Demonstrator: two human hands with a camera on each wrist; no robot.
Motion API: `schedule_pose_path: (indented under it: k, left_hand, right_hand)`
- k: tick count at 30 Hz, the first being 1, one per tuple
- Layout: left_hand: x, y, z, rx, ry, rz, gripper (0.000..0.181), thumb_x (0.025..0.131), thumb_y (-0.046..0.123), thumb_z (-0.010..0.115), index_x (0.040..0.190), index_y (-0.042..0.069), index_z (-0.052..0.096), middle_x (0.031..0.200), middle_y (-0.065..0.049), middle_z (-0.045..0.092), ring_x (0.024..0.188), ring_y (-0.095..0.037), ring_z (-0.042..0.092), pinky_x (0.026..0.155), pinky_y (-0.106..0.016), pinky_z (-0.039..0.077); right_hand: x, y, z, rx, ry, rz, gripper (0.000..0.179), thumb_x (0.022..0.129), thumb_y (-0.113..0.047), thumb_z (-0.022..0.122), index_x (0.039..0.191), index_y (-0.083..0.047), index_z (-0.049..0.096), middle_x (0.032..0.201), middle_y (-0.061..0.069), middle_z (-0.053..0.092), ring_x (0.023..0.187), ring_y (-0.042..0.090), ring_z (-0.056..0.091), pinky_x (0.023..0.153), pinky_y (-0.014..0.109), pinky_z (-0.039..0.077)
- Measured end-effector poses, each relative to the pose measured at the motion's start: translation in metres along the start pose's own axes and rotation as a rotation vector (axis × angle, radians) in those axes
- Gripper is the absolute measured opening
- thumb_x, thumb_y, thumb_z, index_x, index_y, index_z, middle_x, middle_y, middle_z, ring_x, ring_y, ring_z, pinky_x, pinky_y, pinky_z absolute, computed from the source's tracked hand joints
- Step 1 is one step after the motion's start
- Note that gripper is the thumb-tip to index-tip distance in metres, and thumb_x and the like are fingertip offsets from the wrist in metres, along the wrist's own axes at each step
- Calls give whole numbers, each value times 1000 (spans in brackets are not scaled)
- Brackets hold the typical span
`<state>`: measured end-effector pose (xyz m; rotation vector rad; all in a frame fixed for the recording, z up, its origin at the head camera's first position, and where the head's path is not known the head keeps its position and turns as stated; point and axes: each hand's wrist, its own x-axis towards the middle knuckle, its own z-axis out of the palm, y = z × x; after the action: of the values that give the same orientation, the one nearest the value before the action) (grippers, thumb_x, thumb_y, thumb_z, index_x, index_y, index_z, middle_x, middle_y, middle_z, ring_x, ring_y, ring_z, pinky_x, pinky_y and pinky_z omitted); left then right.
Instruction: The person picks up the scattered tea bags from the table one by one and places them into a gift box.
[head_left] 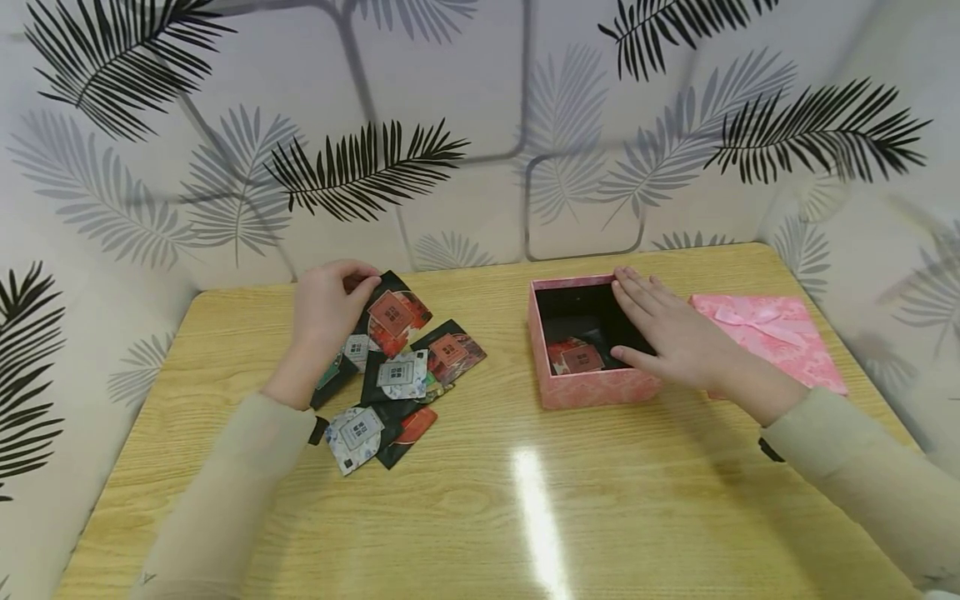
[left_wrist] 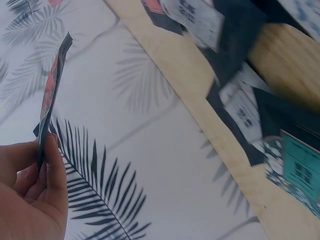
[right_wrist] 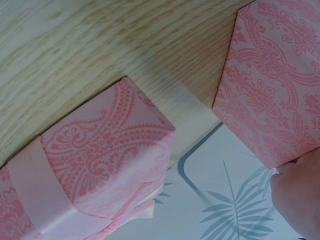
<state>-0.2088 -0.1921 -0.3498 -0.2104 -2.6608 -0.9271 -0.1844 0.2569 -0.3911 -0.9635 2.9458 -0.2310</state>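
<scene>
My left hand (head_left: 333, 304) pinches a flat black sachet with a red label (head_left: 392, 313) between thumb and fingers, above a loose pile. In the left wrist view the same sachet (left_wrist: 51, 95) appears edge-on, upright in the fingertips. Several black sachets lie below it, among them a white-floral one (head_left: 405, 375) and a red-labelled one (head_left: 450, 352). Over the right side of a pink box (head_left: 600, 389), my right hand (head_left: 671, 333) rests on the rim, fingers straight and thumb spread. A red-labelled sachet (head_left: 581, 357) lies inside the box on its dark bottom.
Right of the box lies its pink lid (head_left: 780, 342) with a ribbon bow, partly behind my right forearm. The wooden table (head_left: 465, 517) ends at the back against a wall covering (head_left: 480, 208) with leaf prints.
</scene>
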Motion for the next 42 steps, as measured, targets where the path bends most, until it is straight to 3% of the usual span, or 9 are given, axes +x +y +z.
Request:
schedule_pose_path:
  k: [8, 17, 26, 42]
  left_hand:
    - [11, 21, 18, -29, -19, 51, 17, 104, 11, 71, 111, 0, 80, 107, -20, 80, 93, -34, 76, 84, -48, 62]
    - [19, 49, 35, -122, -53, 94, 16, 104, 11, 71, 112, 1, 81, 108, -18, 80, 95, -31, 77, 86, -44, 63]
    - [24, 75, 52, -215, -76, 116, 14, 102, 11, 73, 111, 3, 82, 107, -15, 81, 93, -27, 76, 84, -40, 63]
    - [29, 121, 89, -350, -84, 186, 13, 100, 9, 75, 108, 3, 83, 103, -13, 82, 88, -24, 77, 80, -31, 61]
  right_hand:
    - [1, 0, 1, 0, -1, 1, 89, 107, -46, 59, 167, 6, 18, 177, 24, 11, 166, 41, 11, 137, 49, 10]
    - [1, -1, -1, 1, -9, 5, 89, 107, -47, 58, 167, 6, 18, 177, 24, 11, 166, 41, 11, 137, 50, 10]
    - [1, -3, -2, 9, -26, 17, 91, 107, -50, 57, 167, 6, 19, 177, 24, 11, 166, 41, 11, 137, 52, 11]
    - [2, -1, 1, 1, 14, -8, 89, 107, -50, 58, 166, 7, 22, 176, 27, 15, 165, 42, 13, 137, 50, 10]
